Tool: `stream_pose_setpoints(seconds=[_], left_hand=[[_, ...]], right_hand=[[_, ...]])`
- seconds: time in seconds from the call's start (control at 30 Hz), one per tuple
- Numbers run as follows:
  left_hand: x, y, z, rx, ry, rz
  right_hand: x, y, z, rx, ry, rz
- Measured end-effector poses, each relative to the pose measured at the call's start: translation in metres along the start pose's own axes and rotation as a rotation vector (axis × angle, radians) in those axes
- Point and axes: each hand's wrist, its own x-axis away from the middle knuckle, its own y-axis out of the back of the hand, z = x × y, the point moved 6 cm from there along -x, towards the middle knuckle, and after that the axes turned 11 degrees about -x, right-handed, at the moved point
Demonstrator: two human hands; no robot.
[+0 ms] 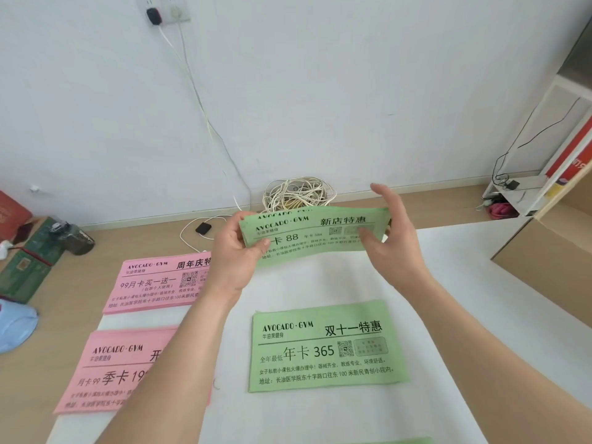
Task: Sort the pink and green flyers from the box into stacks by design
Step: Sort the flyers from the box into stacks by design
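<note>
My left hand point(231, 254) grips the left end of a thin bundle of green flyers point(307, 233) held in the air above the white sheet point(448, 283). My right hand point(389, 238) pinches the bundle's right end, thumb on the front. Below them a green flyer stack point(326, 347) lies flat on the sheet. Two pink stacks lie to the left: the far pink stack point(153, 283) and the near pink stack point(118, 366), both partly hidden by my left forearm. The corner of the cardboard box point(544, 251) shows at the right.
A tangle of white cable point(298, 193) sits by the wall, with a black charger point(203, 228) beside it. Green and red boxes point(28, 261) and a blue cloth point(16, 322) lie at the left. A white shelf point(525, 187) stands at the right. Another green edge point(397, 441) peeks in at the bottom.
</note>
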Motion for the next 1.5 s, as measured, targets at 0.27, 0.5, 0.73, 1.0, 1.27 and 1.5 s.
stream_pose_setpoints(seconds=[0.27,0.5,0.73,1.0,1.27,1.5], left_hand=[[0.012,-0.010,0.026,-0.036,0.093,-0.044],[0.012,-0.014,0.020,-0.049,0.095,-0.064],[0.005,-0.007,0.021,-0.039,0.105,-0.061],[0.007,-0.009,0.040,-0.140,0.166,-0.077],[0.009,-0.013,0.055,-0.196,0.245,-0.072],[0.013,-0.003,0.040,-0.532,0.238,-0.104]], right_hand=[[0.027,-0.003,-0.025,-0.107,-0.070,-0.083],[0.025,-0.012,-0.025,-0.312,-0.256,-0.103],[0.021,-0.013,-0.018,-0.359,-0.245,-0.141],[0.029,-0.013,-0.031,-0.341,-0.290,-0.171],[0.030,-0.014,-0.035,-0.214,-0.291,-0.158],[0.028,-0.011,-0.030,0.091,-0.414,0.000]])
